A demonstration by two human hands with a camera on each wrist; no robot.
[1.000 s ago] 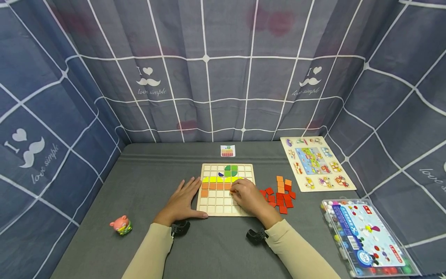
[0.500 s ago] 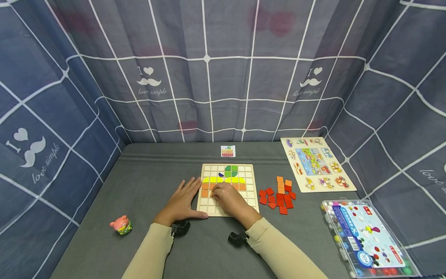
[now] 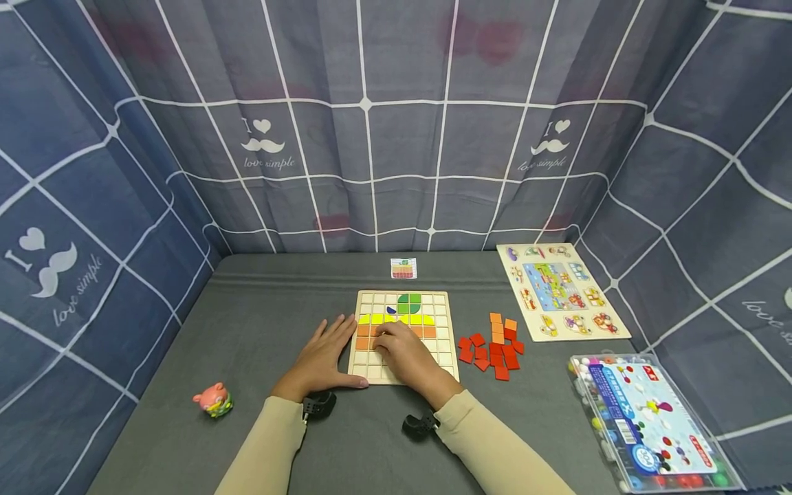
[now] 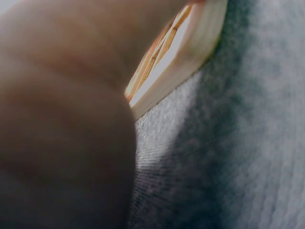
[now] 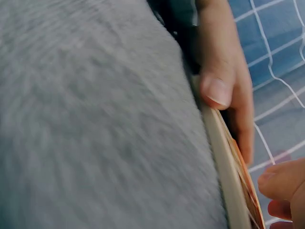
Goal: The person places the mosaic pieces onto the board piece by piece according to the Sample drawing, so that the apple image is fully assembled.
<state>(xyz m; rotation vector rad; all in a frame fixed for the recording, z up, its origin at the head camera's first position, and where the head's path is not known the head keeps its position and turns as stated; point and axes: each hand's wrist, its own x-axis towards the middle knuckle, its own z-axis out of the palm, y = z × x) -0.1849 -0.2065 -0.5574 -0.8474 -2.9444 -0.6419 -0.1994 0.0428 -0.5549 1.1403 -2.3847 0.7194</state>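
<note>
A wooden grid board [image 3: 427, 376] lies on the grey cloth, with green, yellow, orange and blue pieces set in its cells. My left hand [image 3: 322, 359] rests spread along its left side, thumb at the front-left corner; the left wrist view shows that corner [image 4: 183, 67] close up. Over the board's middle, my right hand [image 3: 405, 354] has curled fingers, pinching what seems to be an orange square tile, mostly hidden under the fingertips. It is beside an orange tile [image 3: 363, 344] in the second orange row. In the right wrist view, the right thumb [image 5: 281, 181] is above the board.
Loose red tiles [image 3: 501, 372] and a few orange tiles [image 3: 497, 328] lie right of the board. A small picture card [image 3: 404, 269] is behind it. A picture puzzle board [image 3: 526, 323], a clear plastic case [image 3: 671, 423] and a pink pig figurine [image 3: 213, 399] stand farther out.
My right hand has moved left across the board, from its right part to the second orange row, and has since stayed nearly still. The left hand has not moved.
</note>
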